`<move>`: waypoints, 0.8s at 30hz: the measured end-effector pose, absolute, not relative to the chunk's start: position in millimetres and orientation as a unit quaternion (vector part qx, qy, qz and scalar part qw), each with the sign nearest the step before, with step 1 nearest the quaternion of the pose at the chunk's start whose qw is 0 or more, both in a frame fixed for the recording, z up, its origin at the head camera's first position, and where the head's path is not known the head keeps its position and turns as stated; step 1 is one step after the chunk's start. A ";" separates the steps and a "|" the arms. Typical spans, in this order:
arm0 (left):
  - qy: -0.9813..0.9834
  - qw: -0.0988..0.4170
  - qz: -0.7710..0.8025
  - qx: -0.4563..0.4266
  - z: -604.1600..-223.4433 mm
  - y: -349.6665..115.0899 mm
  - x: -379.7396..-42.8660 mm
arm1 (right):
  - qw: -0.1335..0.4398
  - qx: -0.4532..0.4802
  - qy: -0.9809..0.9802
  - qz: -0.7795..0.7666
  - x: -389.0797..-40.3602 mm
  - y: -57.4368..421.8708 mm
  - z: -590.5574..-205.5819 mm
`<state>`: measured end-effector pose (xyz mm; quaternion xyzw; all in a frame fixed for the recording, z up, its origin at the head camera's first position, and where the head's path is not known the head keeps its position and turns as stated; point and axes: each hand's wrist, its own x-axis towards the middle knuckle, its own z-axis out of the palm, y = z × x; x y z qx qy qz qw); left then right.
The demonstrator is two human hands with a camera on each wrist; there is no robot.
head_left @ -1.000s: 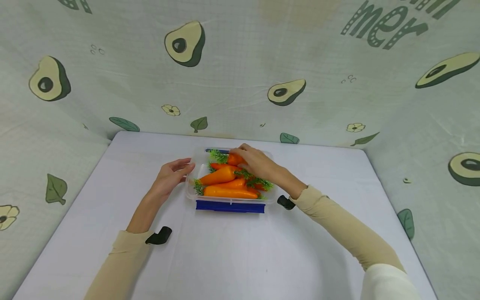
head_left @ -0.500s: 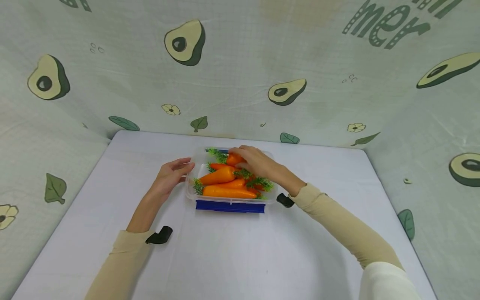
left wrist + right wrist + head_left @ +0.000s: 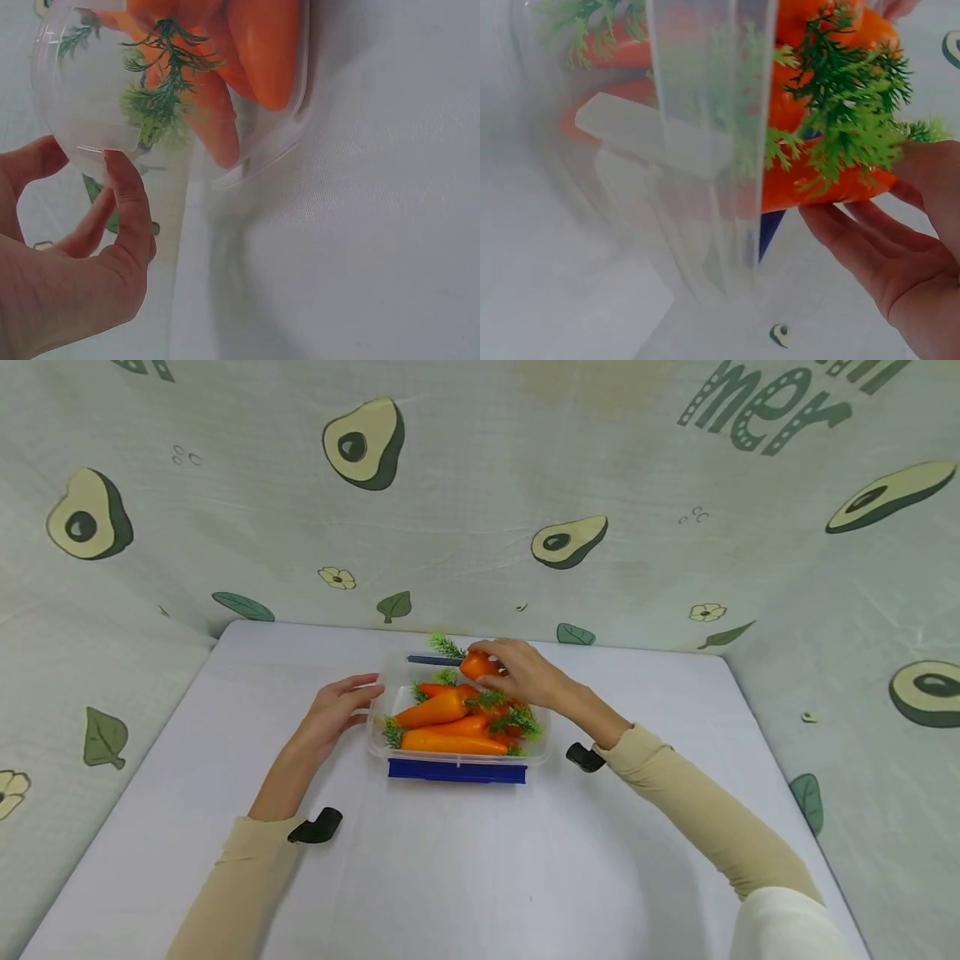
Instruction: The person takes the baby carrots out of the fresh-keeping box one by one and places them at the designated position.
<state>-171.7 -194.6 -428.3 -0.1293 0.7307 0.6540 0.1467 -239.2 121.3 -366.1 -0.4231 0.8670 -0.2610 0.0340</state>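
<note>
A clear plastic food box (image 3: pixel 457 758) is filled with several toy carrots (image 3: pixel 442 708), orange with feathery green tops. My left hand (image 3: pixel 337 714) holds the box's left end; in the left wrist view the thumb and fingertips (image 3: pixel 124 174) sit at its transparent end. Over the back of the box, my right hand (image 3: pixel 525 672) grips one carrot (image 3: pixel 477 666) by its thick end, its green top pointing back and left. The right wrist view shows the fingers of the right hand (image 3: pixel 907 247) along that carrot's underside, partly hidden by greenery.
Blue locking flaps hang at the box's front (image 3: pixel 457 772) and back (image 3: pixel 431 660). The box stands on a white-covered table (image 3: pixel 465 877). Behind it rises a pale cloth (image 3: pixel 465 510) printed with avocados. Black wrist cameras (image 3: pixel 317 827) are on both forearms.
The right hand has raised the carrot at the back of the box, moving slightly up and back, so its green top now shows above the rear flap. The left hand stays at the box.
</note>
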 end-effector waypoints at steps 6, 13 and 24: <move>0.733 0.150 0.653 -0.121 -426.9 -195.1 -170.7 | 0.018 -0.419 0.860 -0.291 -238.9 130.1 -357.5; 0.734 0.154 0.652 -0.112 -426.8 -193.6 -171.1 | 0.017 -0.382 0.866 -0.323 -236.2 140.7 -345.3; 0.733 0.156 0.653 -0.108 -429.4 -195.3 -171.7 | 0.008 -0.293 0.891 -0.346 -229.8 161.5 -326.7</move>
